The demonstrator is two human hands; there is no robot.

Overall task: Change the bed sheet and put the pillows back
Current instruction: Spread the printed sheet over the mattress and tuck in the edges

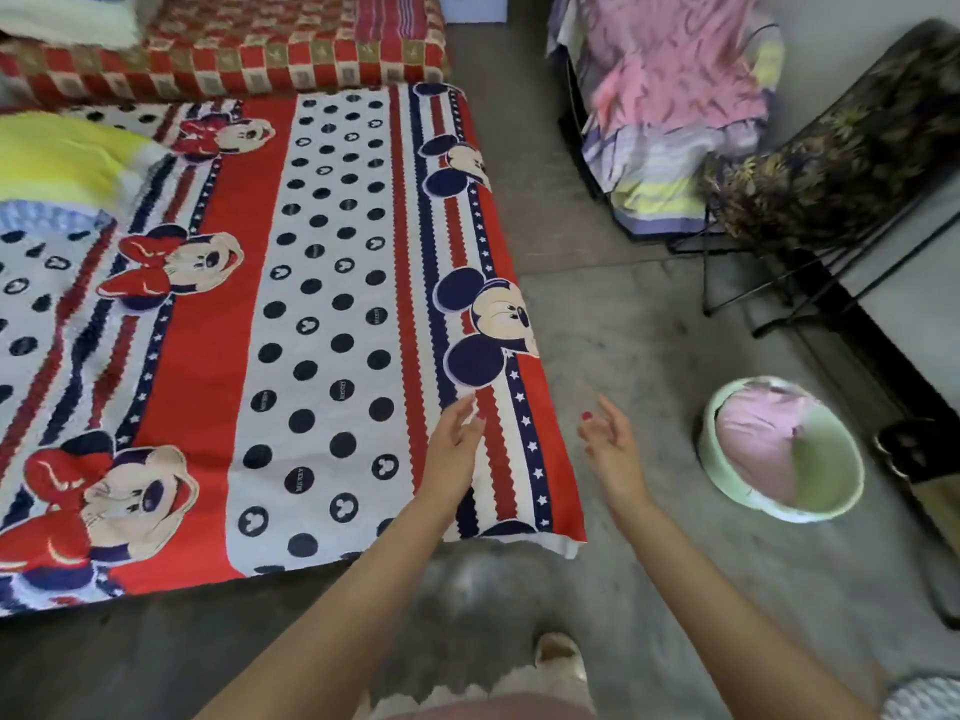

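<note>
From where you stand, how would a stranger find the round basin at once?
Start at the cartoon-print bed sheet and go right across the bare floor. The basin sits there, beyond the right hand. It is pale green and round, holding pink cloth.

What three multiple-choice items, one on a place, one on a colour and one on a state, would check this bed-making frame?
1. Where is the round basin?
A. on the bed
B. on the floor, right of the bed
C. on the chair

2. What colour is the bed sheet's widest plain stripe?
A. red
B. green
C. black

3. What are the hands doing?
A. both gripping the sheet
B. both open, holding nothing
C. carrying a pillow

Answers: 1 B, it sits on the concrete floor right of the bed. 2 A, a broad red band runs along the sheet. 3 B, the left hand and right hand show spread fingers, nothing in them.
</note>
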